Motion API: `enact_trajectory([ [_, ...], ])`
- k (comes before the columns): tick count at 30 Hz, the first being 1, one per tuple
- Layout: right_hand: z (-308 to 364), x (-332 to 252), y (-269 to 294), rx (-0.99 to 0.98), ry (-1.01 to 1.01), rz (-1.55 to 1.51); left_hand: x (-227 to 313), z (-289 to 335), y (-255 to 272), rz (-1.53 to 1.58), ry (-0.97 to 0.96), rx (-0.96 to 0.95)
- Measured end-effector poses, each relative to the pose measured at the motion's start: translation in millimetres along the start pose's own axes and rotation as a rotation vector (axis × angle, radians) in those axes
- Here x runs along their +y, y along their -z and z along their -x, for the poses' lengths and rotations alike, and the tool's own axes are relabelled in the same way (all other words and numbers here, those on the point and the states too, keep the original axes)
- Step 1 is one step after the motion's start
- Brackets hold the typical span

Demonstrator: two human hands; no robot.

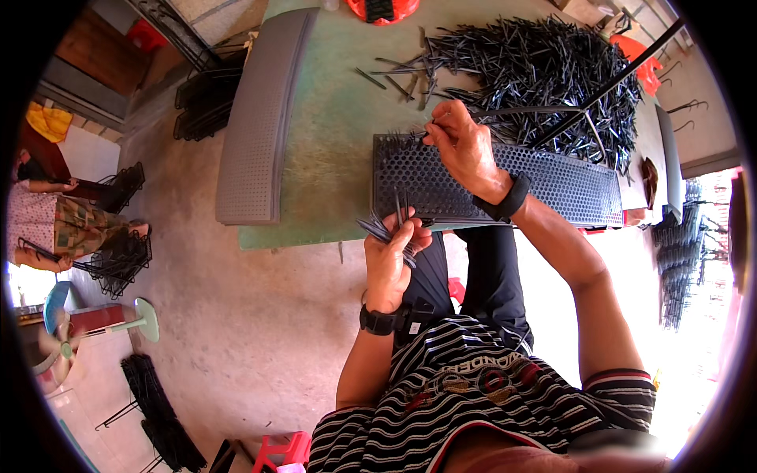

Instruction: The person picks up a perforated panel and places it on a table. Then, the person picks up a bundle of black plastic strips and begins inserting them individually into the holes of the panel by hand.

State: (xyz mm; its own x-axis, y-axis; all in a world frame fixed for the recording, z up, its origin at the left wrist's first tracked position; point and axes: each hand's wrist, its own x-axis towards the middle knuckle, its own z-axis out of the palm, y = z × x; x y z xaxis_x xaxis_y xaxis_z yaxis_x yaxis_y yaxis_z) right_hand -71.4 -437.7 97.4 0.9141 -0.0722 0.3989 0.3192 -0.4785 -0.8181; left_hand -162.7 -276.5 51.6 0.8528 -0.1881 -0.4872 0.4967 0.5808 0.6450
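My left hand (392,256) is closed around a bunch of thin black plastic sticks (377,229), just off the near edge of a black tray full of round holes (544,175). Over the tray's far left part, my right hand (465,150) has thumb and forefinger pinched together. Whatever lies between those fingertips is too small to make out. Beside them, along the far left edge of the tray, a few short dark pieces (400,140) stick up from the holes.
A big heap of loose black sticks (536,75) covers the far right of the green table (331,158). Grey perforated sheets (256,134) lie stacked at its left edge. A black rod (623,75) slants over the heap. Another person (71,213) holds black wire racks at far left, near a fan (63,343).
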Motion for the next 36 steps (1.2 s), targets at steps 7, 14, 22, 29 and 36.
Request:
enact_trajectory([
  [7, -2, 14, -6, -0.072, 0.111, 0.127, 5, 1, 12, 0.051, 0.006, -0.068],
  [14, 0, 16, -3, -0.112, 0.283, 0.505, 8, 4, 6, 0.055, 0.005, -0.073],
  [22, 32, -20, 8, -0.661, -0.583, -0.366, 17, 6, -5, -0.073, 0.173, -0.269],
  [29, 36, -31, 21, -0.228, -0.430, -0.217, 15, 2, 10, -0.055, 0.129, -0.355],
  [36, 80, -29, 21, -0.600, 0.822, 0.444, 14, -2, 4, 0.242, 0.184, -0.271],
])
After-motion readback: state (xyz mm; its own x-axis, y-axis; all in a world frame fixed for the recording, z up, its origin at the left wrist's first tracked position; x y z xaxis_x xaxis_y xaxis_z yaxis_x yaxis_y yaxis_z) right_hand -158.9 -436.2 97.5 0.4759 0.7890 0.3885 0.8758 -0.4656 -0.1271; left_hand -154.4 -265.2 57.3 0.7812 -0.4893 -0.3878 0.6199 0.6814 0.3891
